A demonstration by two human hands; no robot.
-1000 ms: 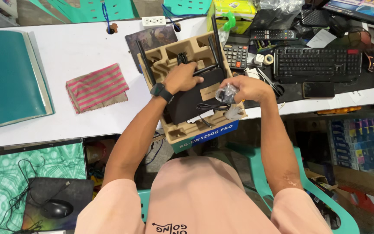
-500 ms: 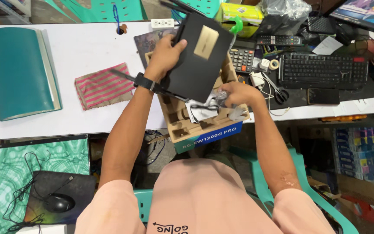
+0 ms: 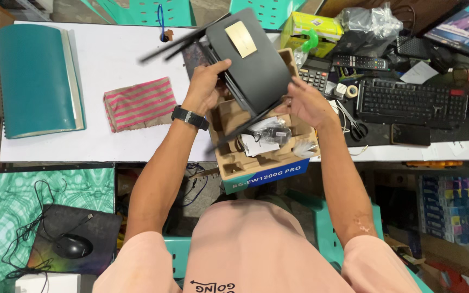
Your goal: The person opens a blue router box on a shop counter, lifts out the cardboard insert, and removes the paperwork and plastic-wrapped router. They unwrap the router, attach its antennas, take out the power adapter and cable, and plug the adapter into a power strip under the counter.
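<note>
A flat black router (image 3: 253, 62) with thin antennas and a tan label on its underside is lifted above an open cardboard box (image 3: 259, 160). My left hand (image 3: 204, 87) grips its left edge; a black watch sits on that wrist. My right hand (image 3: 305, 103) holds its right lower edge. In the box's moulded tray below lie a bagged black adapter (image 3: 272, 132) and folded white paper.
A teal book (image 3: 39, 78) and a pink striped cloth (image 3: 139, 103) lie on the white table at left. A calculator (image 3: 315, 73), remote, black keyboard (image 3: 411, 103) and phone crowd the right. A mouse on a pad (image 3: 71, 244) sits low left.
The router has come up out of the box and tilted, underside toward me. My right hand has left the bagged adapter in the box and moved up onto the router.
</note>
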